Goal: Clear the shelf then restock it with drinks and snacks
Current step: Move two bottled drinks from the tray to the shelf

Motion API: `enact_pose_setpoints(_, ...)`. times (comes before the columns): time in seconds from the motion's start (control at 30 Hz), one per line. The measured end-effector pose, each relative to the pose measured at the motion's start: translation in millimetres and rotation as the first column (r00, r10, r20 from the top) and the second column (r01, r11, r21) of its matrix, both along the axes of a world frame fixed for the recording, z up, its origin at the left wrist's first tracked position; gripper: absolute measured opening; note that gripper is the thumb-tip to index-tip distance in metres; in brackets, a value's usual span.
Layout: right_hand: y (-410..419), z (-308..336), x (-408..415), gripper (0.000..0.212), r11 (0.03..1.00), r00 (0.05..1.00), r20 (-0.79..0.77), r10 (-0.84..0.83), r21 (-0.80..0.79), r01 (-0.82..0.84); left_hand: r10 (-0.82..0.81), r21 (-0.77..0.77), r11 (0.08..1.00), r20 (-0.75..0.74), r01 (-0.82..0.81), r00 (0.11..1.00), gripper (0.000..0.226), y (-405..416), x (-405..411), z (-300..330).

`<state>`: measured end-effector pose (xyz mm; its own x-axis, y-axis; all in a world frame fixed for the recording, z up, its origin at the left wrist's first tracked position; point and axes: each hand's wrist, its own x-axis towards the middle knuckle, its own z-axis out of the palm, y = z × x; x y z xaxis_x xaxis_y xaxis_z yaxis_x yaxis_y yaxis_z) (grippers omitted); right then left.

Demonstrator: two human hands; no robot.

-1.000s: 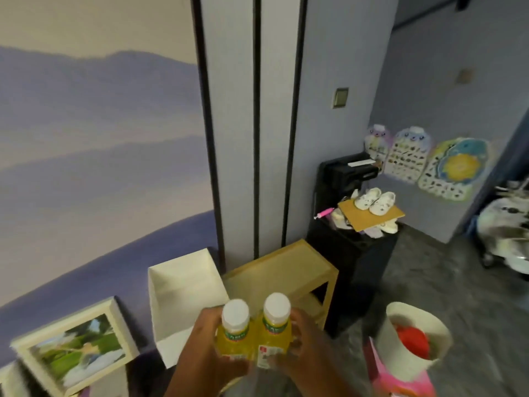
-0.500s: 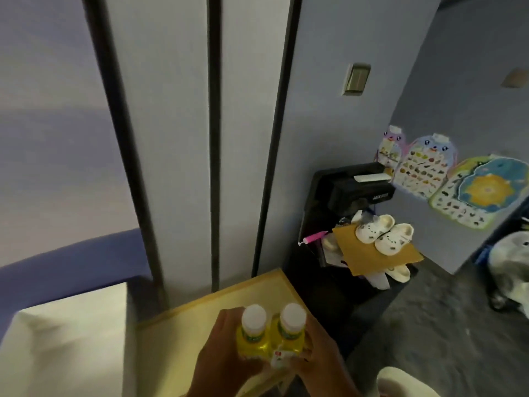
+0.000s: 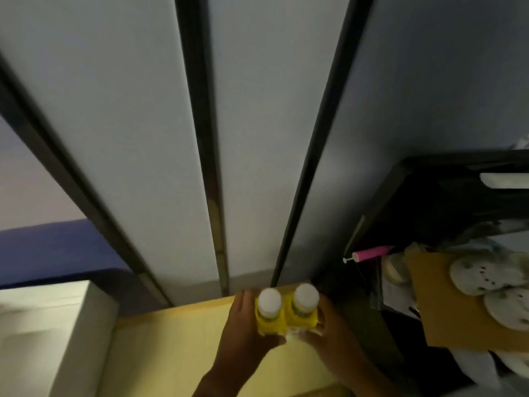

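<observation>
In the head view, you are stepping closer: the yellow shelf is filling the bottom of the frame now, when a second ago it was farther off. You are bringing the two yellow bottles over its back right corner, at lower middle. Your left hand and right hand are pressing them together from both sides. I think you are restocking now. The labels are too blurry to read.

White shoes on cardboard — pink pen beside.
</observation>
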<state>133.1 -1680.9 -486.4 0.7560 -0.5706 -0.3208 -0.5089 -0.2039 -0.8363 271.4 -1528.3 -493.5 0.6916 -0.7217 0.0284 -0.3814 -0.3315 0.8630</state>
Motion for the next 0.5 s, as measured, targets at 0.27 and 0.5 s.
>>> enact_pose_setpoints(0.27, -52, -55, 16, 0.073, 0.998, 0.999, 0.011, 0.044, -0.038, -0.044, 0.121, 0.033, 0.992, 0.058, -0.123, 0.991, 0.082, -42, -1, -46)
enact_pose_setpoints(0.5, -73, -52, 19, 0.075, 0.996, 0.997, -0.008, 0.071, -0.061, -0.071, 0.14, 0.094, 0.984, 0.116, -0.151, 0.983, 0.084, -66, -8, -54)
